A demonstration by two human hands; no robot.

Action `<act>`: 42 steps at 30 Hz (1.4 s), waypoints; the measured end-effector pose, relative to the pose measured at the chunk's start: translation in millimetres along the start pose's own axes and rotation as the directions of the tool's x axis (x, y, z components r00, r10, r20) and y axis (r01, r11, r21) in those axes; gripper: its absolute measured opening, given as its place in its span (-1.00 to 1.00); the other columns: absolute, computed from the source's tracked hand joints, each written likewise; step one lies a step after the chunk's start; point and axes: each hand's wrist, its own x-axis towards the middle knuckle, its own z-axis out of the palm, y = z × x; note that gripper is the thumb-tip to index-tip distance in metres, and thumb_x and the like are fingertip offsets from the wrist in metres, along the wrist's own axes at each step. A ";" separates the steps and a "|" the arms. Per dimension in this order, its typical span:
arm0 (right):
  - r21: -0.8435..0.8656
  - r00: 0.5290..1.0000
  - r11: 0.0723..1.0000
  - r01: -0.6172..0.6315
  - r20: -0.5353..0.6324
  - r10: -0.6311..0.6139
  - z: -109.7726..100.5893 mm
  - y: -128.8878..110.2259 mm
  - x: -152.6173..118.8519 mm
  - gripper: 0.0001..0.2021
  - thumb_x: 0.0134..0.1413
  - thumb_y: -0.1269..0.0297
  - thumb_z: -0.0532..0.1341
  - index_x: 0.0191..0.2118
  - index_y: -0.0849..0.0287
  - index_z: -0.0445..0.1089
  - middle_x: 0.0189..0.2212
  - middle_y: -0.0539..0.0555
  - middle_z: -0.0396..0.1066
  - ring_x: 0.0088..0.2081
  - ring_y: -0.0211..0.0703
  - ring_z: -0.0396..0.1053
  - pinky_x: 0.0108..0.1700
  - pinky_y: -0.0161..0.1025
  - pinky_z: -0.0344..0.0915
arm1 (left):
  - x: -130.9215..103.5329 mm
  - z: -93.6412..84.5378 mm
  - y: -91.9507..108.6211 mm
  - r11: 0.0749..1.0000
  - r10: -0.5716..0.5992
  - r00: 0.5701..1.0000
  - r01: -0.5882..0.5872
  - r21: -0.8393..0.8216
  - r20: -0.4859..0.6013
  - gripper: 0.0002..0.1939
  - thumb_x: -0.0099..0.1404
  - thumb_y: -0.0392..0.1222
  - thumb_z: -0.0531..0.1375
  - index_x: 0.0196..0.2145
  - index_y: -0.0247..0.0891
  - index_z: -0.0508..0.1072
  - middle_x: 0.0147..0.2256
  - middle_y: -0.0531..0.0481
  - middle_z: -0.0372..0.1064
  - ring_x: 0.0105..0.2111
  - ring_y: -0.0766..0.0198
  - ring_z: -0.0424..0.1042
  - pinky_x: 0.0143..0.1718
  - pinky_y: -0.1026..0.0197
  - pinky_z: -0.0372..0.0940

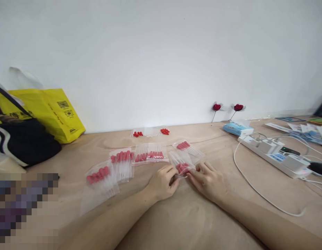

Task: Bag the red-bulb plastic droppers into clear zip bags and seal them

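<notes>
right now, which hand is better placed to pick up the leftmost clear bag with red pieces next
Probably the left hand: it is nearer the leftmost bag. The right hand is farther off, beyond the handled bag, and would likely have to cross over the left.

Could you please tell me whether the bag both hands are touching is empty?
It is not empty: red tips show through the clear bag at the left hand and right hand.

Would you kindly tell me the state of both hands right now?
Left hand: closed, pinching the near edge of the clear bag of red-tipped sticks.
Right hand: closed, pinching the same bag at its right side.
</notes>
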 end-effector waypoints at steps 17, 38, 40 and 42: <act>0.064 0.991 0.994 -0.093 -0.094 0.098 15.0 -8.0 16.6 -0.85 0.00 0.27 0.14 -0.51 0.08 0.41 -0.29 0.02 0.37 -0.21 -0.15 0.20 -0.06 -0.08 -0.13 | 5.8 9.0 -3.2 0.998 0.004 0.993 0.004 0.061 -0.118 -0.85 0.15 -0.37 0.03 -0.55 -0.25 0.26 -0.56 0.05 0.25 -0.53 0.32 0.26 -0.50 0.30 0.15; -0.017 0.993 0.994 -0.107 0.044 0.108 22.0 5.2 20.4 -0.87 0.01 0.33 0.13 -0.47 0.05 0.41 -0.39 0.00 0.41 -0.29 -0.14 0.22 0.02 0.06 -0.23 | 6.8 6.8 -4.4 0.999 -0.016 0.999 0.014 -0.043 -0.051 -0.83 0.23 -0.37 -0.03 -0.44 -0.26 0.29 -0.36 -0.02 0.34 -0.35 0.28 0.35 -0.32 0.25 0.28; -0.021 0.994 0.995 -0.096 0.054 0.097 22.2 6.3 21.0 -0.86 -0.01 0.38 0.12 -0.45 0.04 0.41 -0.39 -0.01 0.42 -0.28 -0.14 0.22 0.03 0.06 -0.24 | 6.6 6.9 -4.8 0.998 -0.009 0.998 0.006 -0.061 -0.056 -0.83 0.24 -0.38 -0.03 -0.43 -0.25 0.30 -0.24 -0.06 0.34 -0.25 0.25 0.36 -0.23 0.21 0.29; -0.031 0.995 0.996 -0.086 0.057 0.088 21.1 6.4 21.1 -0.83 -0.01 0.43 0.11 -0.42 0.04 0.41 -0.38 0.00 0.42 -0.28 -0.14 0.22 0.03 0.07 -0.26 | 6.4 7.3 -5.5 0.998 0.001 0.998 -0.005 -0.061 -0.058 -0.84 0.24 -0.37 -0.03 -0.42 -0.25 0.30 -0.17 -0.07 0.33 -0.17 0.23 0.34 -0.16 0.18 0.28</act>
